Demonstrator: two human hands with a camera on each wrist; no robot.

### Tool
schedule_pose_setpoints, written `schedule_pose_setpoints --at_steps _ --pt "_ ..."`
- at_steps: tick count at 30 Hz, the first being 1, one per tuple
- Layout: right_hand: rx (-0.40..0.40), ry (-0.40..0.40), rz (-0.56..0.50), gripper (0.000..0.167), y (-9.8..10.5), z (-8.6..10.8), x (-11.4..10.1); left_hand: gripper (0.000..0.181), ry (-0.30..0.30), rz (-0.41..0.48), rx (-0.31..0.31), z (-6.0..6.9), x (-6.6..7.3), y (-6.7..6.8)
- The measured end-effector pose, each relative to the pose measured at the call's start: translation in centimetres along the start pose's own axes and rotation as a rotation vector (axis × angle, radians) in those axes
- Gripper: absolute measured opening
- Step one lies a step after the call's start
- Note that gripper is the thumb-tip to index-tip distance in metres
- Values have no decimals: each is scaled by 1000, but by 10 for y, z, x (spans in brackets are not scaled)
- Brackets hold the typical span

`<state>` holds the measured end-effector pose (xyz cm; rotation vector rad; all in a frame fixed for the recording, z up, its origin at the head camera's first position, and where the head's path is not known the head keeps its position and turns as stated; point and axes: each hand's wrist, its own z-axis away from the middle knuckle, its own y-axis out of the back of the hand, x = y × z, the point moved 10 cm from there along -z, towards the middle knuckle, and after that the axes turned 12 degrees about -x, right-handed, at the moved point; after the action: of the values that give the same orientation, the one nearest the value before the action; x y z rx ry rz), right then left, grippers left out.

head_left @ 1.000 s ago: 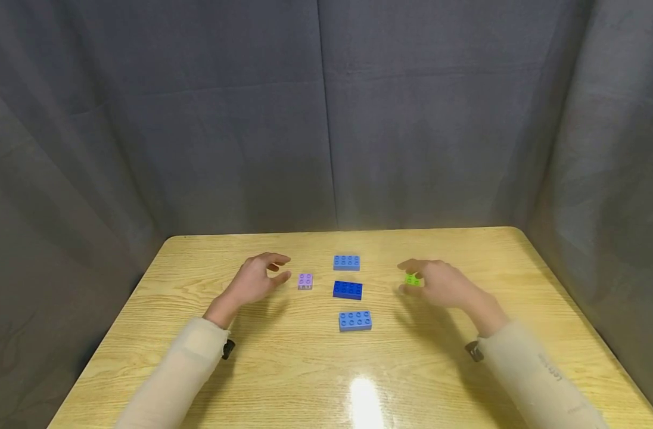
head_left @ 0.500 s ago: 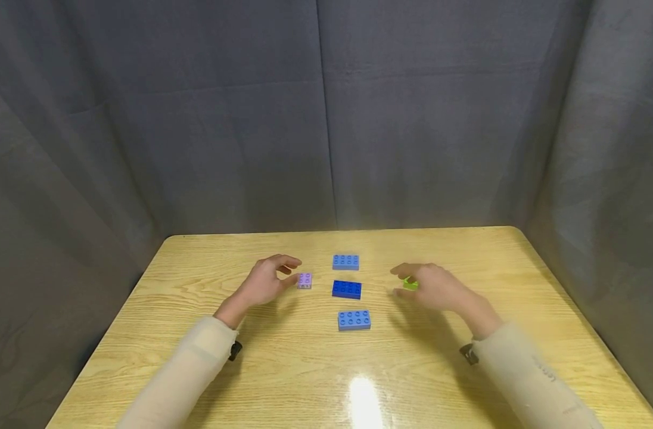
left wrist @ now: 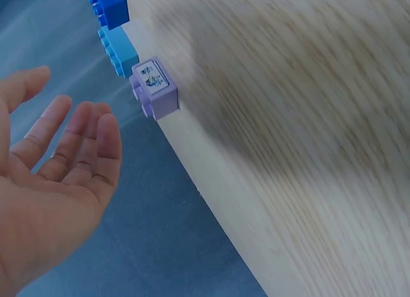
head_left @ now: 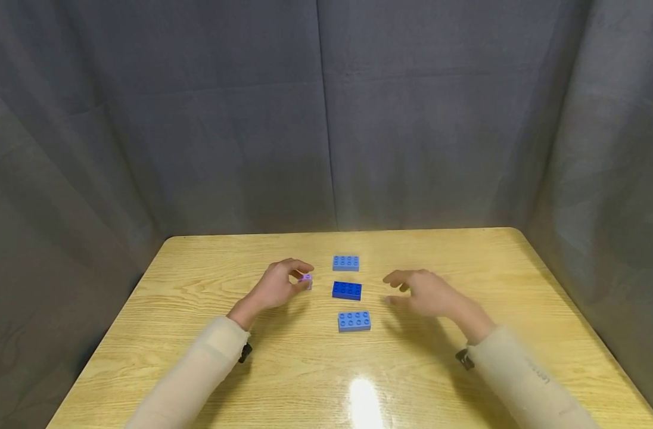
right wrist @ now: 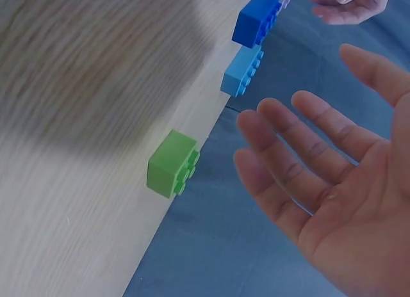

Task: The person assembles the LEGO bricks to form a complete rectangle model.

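My left hand (head_left: 275, 285) hovers at the small purple brick (head_left: 307, 277), thumb and fingers apart; the left wrist view shows a gap between the hand (left wrist: 57, 175) and the purple brick (left wrist: 164, 95). Over the right side of the table, my right hand (head_left: 431, 293) is held with spread, slightly bent fingers and nothing in it. In the head view it hides the green brick. The right wrist view shows the green brick (right wrist: 170, 164) standing on the table, apart from the right hand (right wrist: 339, 175).
Between the hands, three longer bricks lie in a column: a light blue one (head_left: 346, 263) at the back, a dark blue one (head_left: 347, 291) in the middle and another light blue one (head_left: 354, 321) in front. Grey curtains (head_left: 224, 149) surround the wooden table (head_left: 283, 381).
My left hand has moved right, up to the purple brick. My right hand has moved left and slightly nearer, covering the green brick in the head view. The bricks have stayed in place.
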<state>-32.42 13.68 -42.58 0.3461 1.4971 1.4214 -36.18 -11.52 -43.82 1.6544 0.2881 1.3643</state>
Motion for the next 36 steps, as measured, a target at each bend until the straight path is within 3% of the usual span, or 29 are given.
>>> schedule_pose_setpoints --at_steps 13,36 --pt "-12 77 33 39 -9 -5 -16 33 -15 39 -23 -11 9 -15" --pt "-79 149 -51 36 -38 -19 -22 31 10 43 -78 -31 7 -44"
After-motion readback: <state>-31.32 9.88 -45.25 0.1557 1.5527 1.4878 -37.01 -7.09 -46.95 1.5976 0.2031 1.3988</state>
